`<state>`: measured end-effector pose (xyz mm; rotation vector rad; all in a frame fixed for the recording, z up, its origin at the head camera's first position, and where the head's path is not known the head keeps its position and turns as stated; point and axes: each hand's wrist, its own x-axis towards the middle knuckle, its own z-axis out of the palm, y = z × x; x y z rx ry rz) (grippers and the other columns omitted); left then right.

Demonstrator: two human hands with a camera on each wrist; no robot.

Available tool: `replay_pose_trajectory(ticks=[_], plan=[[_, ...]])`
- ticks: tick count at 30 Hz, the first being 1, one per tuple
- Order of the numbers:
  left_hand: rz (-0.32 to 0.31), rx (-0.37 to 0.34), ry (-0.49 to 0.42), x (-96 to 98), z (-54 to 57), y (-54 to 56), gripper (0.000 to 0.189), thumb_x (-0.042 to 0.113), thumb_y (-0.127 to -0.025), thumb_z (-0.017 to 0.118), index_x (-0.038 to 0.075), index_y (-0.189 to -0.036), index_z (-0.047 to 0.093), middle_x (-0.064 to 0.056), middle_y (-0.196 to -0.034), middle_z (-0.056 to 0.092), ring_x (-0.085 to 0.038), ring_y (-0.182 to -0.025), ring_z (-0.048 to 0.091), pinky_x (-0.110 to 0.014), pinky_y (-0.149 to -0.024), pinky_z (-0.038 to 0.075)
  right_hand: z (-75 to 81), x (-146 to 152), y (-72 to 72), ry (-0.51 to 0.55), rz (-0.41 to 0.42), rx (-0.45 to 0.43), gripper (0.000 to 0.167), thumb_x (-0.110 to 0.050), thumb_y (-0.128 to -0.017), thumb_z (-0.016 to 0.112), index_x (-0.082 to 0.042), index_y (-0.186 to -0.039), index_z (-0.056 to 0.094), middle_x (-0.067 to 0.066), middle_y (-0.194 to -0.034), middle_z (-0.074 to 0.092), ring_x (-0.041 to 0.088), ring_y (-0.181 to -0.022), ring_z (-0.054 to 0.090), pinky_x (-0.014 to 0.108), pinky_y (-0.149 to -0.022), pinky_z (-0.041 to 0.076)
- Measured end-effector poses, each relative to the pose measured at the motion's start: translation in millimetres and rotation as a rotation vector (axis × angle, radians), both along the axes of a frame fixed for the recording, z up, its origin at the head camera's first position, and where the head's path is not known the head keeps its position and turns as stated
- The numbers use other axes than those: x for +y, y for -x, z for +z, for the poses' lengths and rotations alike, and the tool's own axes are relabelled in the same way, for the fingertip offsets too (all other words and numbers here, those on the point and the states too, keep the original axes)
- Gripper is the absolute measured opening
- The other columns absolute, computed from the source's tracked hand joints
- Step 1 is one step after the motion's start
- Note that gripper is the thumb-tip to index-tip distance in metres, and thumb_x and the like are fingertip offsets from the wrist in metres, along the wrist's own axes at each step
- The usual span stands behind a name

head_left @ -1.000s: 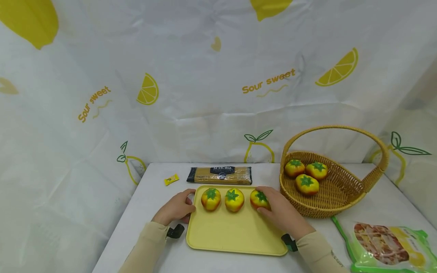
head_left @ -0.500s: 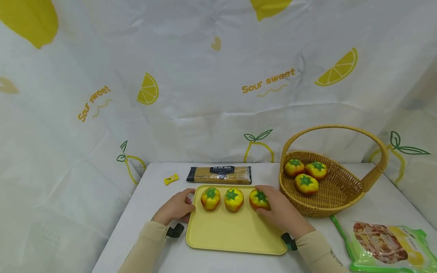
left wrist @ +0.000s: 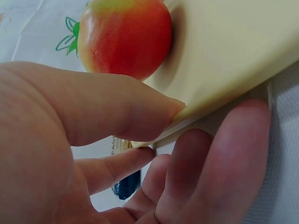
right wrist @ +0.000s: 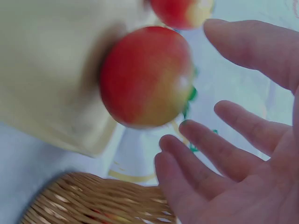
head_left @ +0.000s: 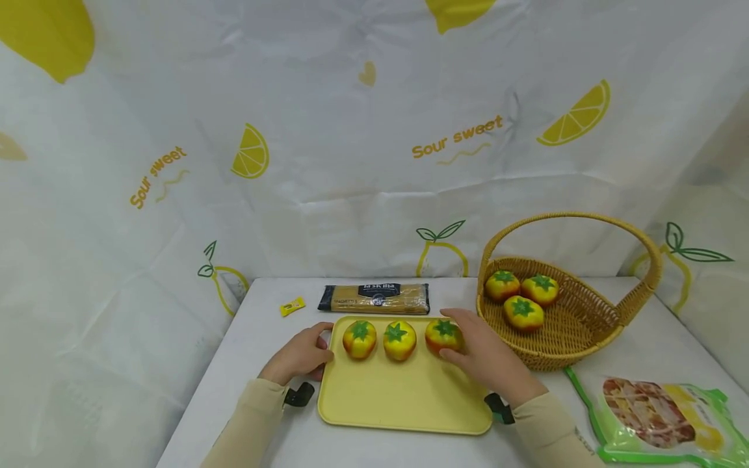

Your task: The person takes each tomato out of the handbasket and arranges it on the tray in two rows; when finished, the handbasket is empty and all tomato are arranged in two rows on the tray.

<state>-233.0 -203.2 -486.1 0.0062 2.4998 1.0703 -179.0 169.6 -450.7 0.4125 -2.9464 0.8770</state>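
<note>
On a yellow tray (head_left: 404,403) stand three yellow-red persimmon-like fruits with green star-shaped tops: a left one (head_left: 359,339), a middle one (head_left: 400,340) and a right one (head_left: 441,337). My left hand (head_left: 297,357) grips the tray's left edge. In the left wrist view its thumb (left wrist: 154,114) lies on the rim and the other fingers curl below. My right hand (head_left: 488,357) is spread beside the right fruit. The right wrist view shows a gap between its fingers (right wrist: 219,156) and that fruit (right wrist: 147,77).
A wicker basket (head_left: 585,348) with a tall handle holds three similar fruits at the right. Behind the tray lies a spaghetti pack (head_left: 374,299), with a small yellow wrapped sweet (head_left: 292,306) to its left. A green-edged food bag (head_left: 661,419) lies at front right.
My right hand has let go of the right fruit, its fingers spreading and drawing slightly away. The left hand and tray have stayed in place; the head view has shifted a little.
</note>
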Motion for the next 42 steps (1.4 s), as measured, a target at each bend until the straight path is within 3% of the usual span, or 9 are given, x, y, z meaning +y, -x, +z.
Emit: replay_pose_trajectory(ticks=[6, 14, 28, 42], plan=[[0.018, 0.001, 0.004, -2.0, -0.8, 0.2, 0.067, 0.013, -0.095, 0.073, 0.017, -0.159, 0.05, -0.011, -0.111, 0.061, -0.021, -0.077, 0.067, -0.03, -0.063, 0.063, 13.6, 17, -0.6, 0.036, -0.016, 0.101, 0.063, -0.022, -0.097, 0.082, -0.012, -0.153, 0.056, 0.017, -0.156, 0.058, 0.043, -0.143, 0.057, 0.065, -0.113, 0.052], [0.027, -0.01, 0.008, -5.2, -3.9, 1.4, 0.068, 0.013, -0.096, 0.074, 0.016, -0.159, 0.05, -0.012, -0.11, 0.061, -0.022, -0.078, 0.067, -0.029, -0.061, 0.063, 11.2, 65, 6.0, 0.056, -0.161, 0.135, 0.062, -0.023, -0.099, 0.08, -0.008, -0.154, 0.055, 0.023, -0.155, 0.056, 0.05, -0.142, 0.053, 0.072, -0.113, 0.046], [0.026, -0.005, 0.001, -7.9, -4.6, -1.1, 0.068, 0.012, -0.095, 0.074, 0.016, -0.159, 0.05, -0.011, -0.11, 0.061, -0.022, -0.079, 0.066, -0.03, -0.061, 0.064, -1.3, 104, 22.6, -0.026, -0.247, 0.125, 0.065, -0.015, -0.096, 0.08, 0.002, -0.152, 0.054, 0.036, -0.15, 0.053, 0.06, -0.135, 0.05, 0.077, -0.11, 0.043], [0.01, -0.002, -0.012, -0.2, 1.4, -1.5, 0.068, 0.011, -0.095, 0.073, 0.016, -0.159, 0.05, -0.011, -0.109, 0.061, -0.022, -0.078, 0.066, -0.03, -0.061, 0.063, -2.7, 113, 25.9, -0.056, -0.272, 0.019, 0.07, -0.019, -0.095, 0.08, 0.007, -0.152, 0.05, 0.04, -0.151, 0.048, 0.064, -0.135, 0.047, 0.079, -0.108, 0.043]])
